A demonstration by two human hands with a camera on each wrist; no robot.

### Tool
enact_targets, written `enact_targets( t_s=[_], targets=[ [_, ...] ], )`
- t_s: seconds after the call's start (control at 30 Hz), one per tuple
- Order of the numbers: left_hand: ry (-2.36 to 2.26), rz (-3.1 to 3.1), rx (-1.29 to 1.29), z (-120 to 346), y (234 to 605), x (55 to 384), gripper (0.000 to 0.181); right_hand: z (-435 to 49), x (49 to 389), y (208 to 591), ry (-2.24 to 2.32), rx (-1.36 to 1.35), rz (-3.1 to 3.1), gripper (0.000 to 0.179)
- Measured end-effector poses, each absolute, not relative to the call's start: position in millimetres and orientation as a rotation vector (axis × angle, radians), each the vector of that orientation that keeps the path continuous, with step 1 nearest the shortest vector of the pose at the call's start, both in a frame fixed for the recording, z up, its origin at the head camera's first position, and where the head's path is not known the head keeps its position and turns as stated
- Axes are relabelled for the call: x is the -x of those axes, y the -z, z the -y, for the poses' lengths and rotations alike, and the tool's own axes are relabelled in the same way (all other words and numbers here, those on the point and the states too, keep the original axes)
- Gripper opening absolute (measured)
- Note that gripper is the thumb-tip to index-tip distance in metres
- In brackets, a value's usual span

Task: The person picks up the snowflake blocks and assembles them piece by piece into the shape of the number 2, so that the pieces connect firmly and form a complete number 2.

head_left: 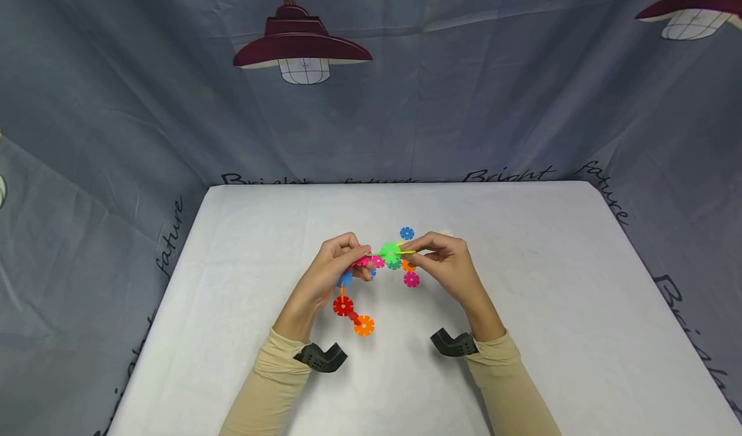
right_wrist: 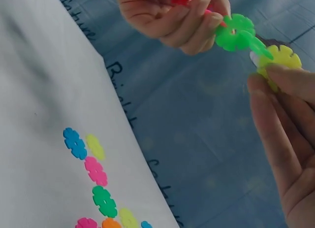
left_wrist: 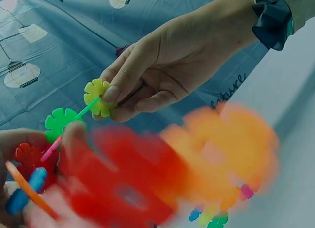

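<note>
My left hand [head_left: 326,274] grips a chain of interlocking flower-shaped plastic discs by its red and pink part. From that hand the chain hangs toward me, through a blue disc [head_left: 344,280] and a red disc [head_left: 343,306] to an orange disc [head_left: 364,326]. A bright green disc [right_wrist: 235,32] sticks out at its right end, joined to another green one seen nearly edge-on. Between thumb and fingers, my right hand [head_left: 449,262] pinches a yellow disc [right_wrist: 285,59]. The yellow rim meets the edge-on green disc; how deep the slots engage cannot be told.
Loose discs lie on the white table [head_left: 522,262] beneath and beyond the hands, among them a blue one [right_wrist: 75,143], a pink one [right_wrist: 95,171] and a darker green one [right_wrist: 104,202]. A grey printed curtain [head_left: 406,101] stands behind the table.
</note>
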State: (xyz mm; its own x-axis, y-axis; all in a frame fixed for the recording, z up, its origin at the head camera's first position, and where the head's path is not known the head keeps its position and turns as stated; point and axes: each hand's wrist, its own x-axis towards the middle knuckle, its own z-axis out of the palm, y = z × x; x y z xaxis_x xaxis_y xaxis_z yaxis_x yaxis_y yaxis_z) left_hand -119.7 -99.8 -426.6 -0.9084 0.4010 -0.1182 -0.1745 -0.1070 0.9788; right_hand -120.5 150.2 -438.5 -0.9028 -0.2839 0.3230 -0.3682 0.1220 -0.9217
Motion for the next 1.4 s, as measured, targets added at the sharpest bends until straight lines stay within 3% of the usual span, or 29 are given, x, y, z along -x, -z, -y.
enact_targets(
  t_s=[0.27,0.47,0.6,0.7,0.97,1.4],
  targets=[
    [-1.856,-1.858,-0.366,101.8,427.3,119.7,0.014,-149.9,120.4,440.7,-1.991,-0.753,2.428,0.012],
    [-1.81,-1.835,-0.468,99.0,431.9,119.0,0.017,-146.3,121.9,446.1,-1.989,-0.852,2.495,0.014],
    [-1.833,-1.883,-0.433,99.0,431.7,119.1,0.017,-144.8,124.6,451.5,-1.962,-0.878,2.495,0.027],
    [-1.844,-1.926,-0.394,100.1,431.0,119.6,0.018,-144.0,128.2,457.6,-1.823,-0.759,2.611,0.037],
    [-1.85,-1.934,-0.357,99.2,429.6,119.9,0.018,-147.0,138.8,483.0,-1.115,-0.239,3.098,0.036],
    [-1.858,-1.935,-0.358,97.5,429.5,119.9,0.018,-147.9,143.1,497.7,-1.167,-0.152,3.078,0.028]
  ],
)
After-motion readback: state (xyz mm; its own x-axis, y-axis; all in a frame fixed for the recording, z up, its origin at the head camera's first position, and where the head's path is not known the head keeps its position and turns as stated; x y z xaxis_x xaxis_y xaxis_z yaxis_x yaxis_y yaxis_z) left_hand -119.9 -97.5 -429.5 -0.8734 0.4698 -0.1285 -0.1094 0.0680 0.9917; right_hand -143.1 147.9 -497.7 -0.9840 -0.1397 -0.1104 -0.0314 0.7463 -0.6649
